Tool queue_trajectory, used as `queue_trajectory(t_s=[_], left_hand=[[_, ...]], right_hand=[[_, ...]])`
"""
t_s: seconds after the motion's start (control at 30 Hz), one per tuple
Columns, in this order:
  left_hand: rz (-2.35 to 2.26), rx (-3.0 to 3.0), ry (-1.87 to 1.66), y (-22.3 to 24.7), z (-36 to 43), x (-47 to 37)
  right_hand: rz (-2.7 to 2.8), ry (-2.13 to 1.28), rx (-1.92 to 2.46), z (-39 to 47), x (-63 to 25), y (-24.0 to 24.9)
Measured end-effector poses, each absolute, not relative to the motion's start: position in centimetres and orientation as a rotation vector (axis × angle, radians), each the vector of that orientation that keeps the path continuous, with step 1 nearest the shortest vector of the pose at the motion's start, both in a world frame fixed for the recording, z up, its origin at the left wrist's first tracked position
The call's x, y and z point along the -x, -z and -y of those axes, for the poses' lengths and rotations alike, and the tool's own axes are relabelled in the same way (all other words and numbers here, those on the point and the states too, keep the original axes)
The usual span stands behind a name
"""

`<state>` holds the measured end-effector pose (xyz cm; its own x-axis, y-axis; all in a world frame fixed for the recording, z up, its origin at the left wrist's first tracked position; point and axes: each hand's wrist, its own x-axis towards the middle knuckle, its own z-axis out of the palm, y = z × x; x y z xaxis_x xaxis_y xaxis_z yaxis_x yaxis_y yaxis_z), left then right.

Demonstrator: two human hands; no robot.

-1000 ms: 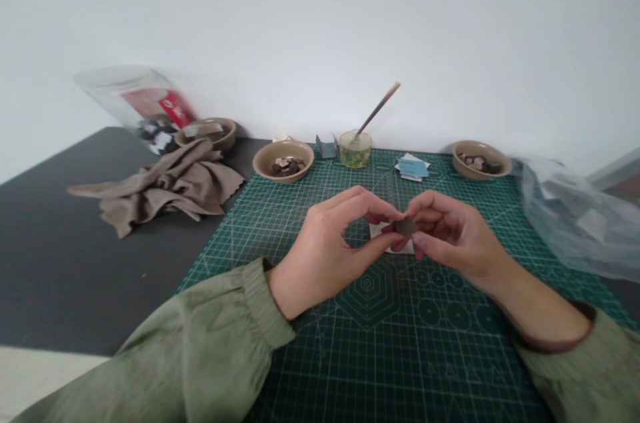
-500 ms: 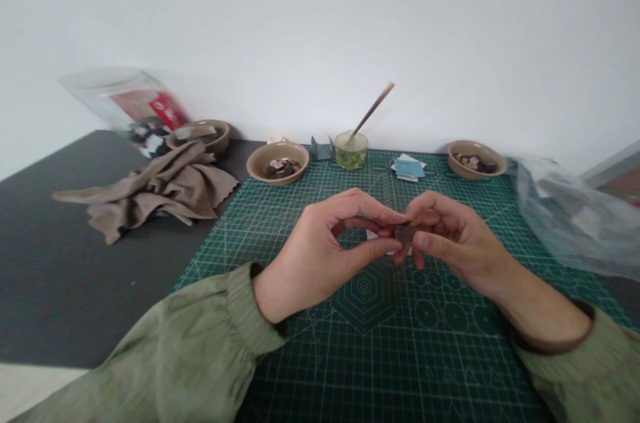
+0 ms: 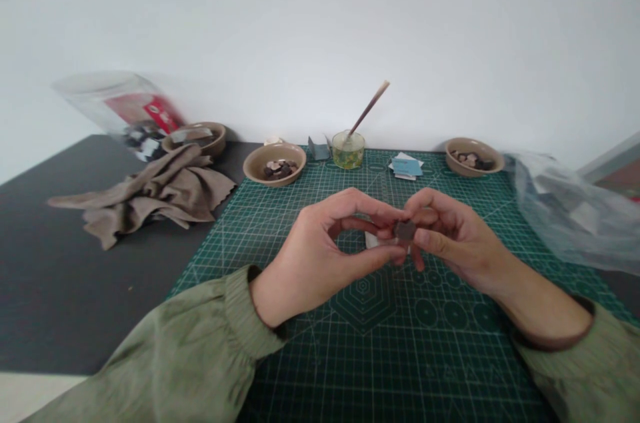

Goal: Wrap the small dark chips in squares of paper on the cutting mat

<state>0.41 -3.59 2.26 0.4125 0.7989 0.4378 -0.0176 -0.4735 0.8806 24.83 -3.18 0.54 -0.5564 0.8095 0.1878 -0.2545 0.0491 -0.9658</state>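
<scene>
Above green gridded cutting mat (image 3: 350,363), right hand (image 3: 470,243) pinches small dark-brown disc (image 3: 405,231) — left hand (image 3: 317,253), thumb now lower, grip unclear — handling continues.

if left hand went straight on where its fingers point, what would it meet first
Just ahead of the left hand, likely the small dark disc-like piece, then the right hand; depth is unclear.
</scene>
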Motion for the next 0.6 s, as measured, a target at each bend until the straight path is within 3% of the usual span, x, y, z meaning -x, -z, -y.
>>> queue_trajectory(t_s=[0.2,0.3,0.43,0.6], left_hand=[[-0.976,-2.398,-0.780,-0.9,2.4,0.5],[-0.994,-2.415,-0.670,-0.3,1.8,0.6],[-0.965,-2.041,-0.704,-1.1,1.7,0.5],[-0.658,-1.045,-0.714,-2.4,1.7,0.5]], right_hand=[[1.366,-1.371,0.734,2.8,-24.9,-1.2],[1.334,-1.292,0.780,2.7,-25.0,-1.4],[1.241,-1.175,0.857,2.6,-25.1,-1.6],[1.075,-1.089,0.900,2.1,-25.3,-1.9]])
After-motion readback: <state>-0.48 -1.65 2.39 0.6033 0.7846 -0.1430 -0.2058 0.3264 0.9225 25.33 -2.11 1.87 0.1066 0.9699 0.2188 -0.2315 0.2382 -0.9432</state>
